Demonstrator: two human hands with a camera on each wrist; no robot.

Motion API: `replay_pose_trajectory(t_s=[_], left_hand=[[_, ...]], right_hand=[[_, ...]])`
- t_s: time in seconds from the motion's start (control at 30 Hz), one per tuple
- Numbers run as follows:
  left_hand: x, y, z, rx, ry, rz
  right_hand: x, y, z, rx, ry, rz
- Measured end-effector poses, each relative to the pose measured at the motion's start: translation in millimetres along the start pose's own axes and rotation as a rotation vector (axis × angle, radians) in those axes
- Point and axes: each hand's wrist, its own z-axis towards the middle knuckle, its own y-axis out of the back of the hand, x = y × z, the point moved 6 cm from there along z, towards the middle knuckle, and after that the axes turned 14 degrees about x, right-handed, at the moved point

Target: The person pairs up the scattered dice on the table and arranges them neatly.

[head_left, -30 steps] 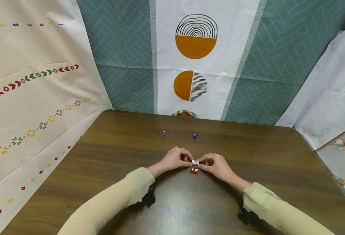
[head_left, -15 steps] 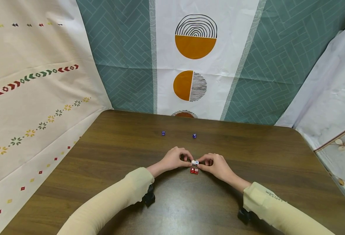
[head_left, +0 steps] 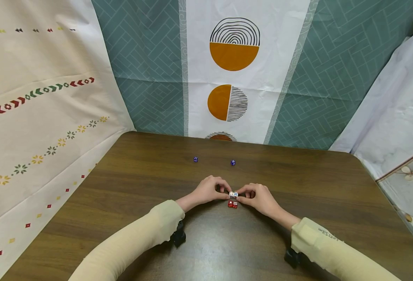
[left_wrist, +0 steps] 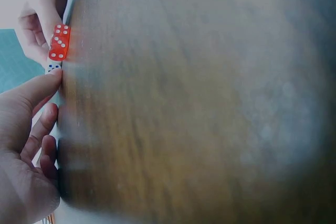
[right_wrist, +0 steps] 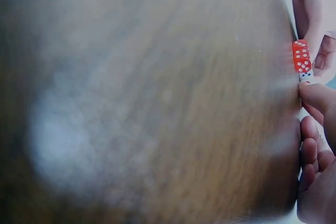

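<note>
Two white dice [head_left: 233, 194] sit side by side near the middle of the wooden table. My left hand [head_left: 211, 190] pinches the left one between thumb and fingertips. From the other side, my right hand [head_left: 257, 196] pinches the right one, which shows blue dots on top. Just nearer to me, a pair of red dice [head_left: 232, 204] lies side by side. In the left wrist view, a white die [left_wrist: 53, 68] peeks out by my thumb tip, partly covered. The right wrist view has the red dice [right_wrist: 301, 56] right beside a white die [right_wrist: 306, 76].
Farther back stand two dark blue dice, one to the left [head_left: 196, 159] and one to the right [head_left: 232, 162]. The brown table [head_left: 157, 156] ends at a patterned curtain [head_left: 150, 78] behind, with a cream cloth [head_left: 45, 117] hanging at the left.
</note>
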Motion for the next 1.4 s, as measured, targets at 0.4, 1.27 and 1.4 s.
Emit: replay_pose_trajectory(t_s=[0.4,1.27,1.4], left_hand=[[-1.1,1.7,-0.5,0.0,-0.001,-0.006],[0.5,0.6,0.3,0.002,0.0,0.005],[0.7,0.3,0.6,0.002,0.002,0.005]], right_hand=[[0.1,0.8,1.0,0.007,0.007,0.01],[-0.4,0.3,0.5,0.016,0.007,0.026],[-0.5,0.0,0.0,0.014,0.01,0.021]])
